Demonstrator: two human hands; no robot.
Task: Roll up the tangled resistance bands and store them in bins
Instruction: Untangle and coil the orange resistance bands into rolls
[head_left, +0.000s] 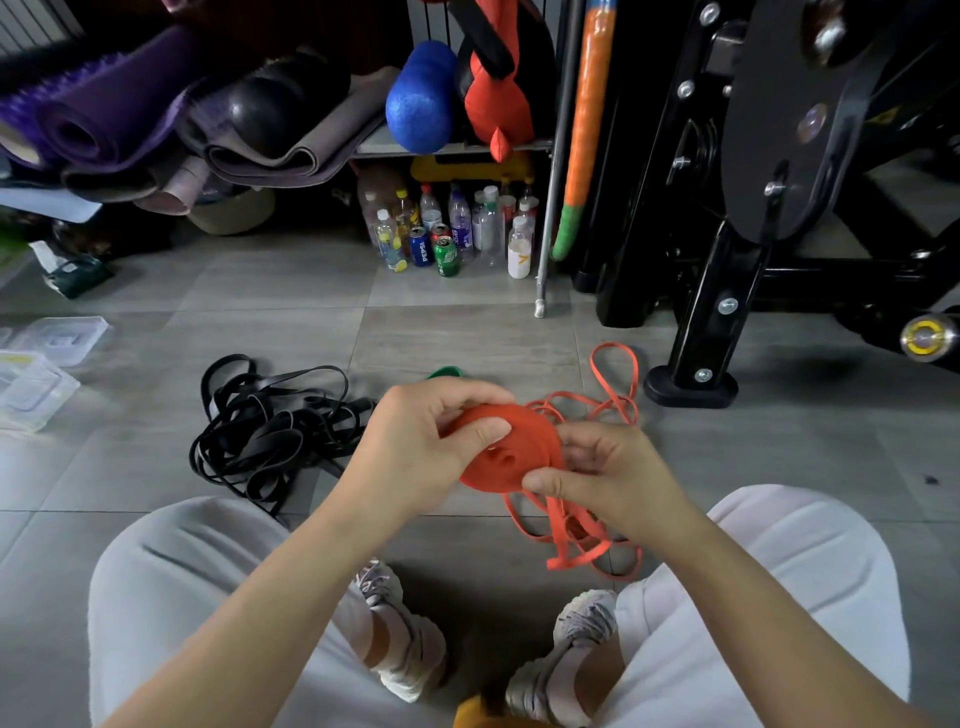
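A flat coil of orange resistance band (511, 452) is held up over the floor between both hands. My left hand (431, 441) grips its left side, thumb on the face of the coil. My right hand (597, 473) pinches the coil's right edge and the loose band. The unrolled orange band (613, 395) trails in loops to the floor on the right and hangs below my right hand. A tangled black resistance band (265, 431) lies on the tiles to the left. A bit of green band (445, 372) shows behind my left hand.
Clear plastic bins and lids (36, 374) sit at the left edge. Bottles and cans (447, 234) stand under a shelf ahead. A black gym machine (753, 208) fills the right side. Rolled mats (130, 114) are piled at the back left. My knees and shoes are below.
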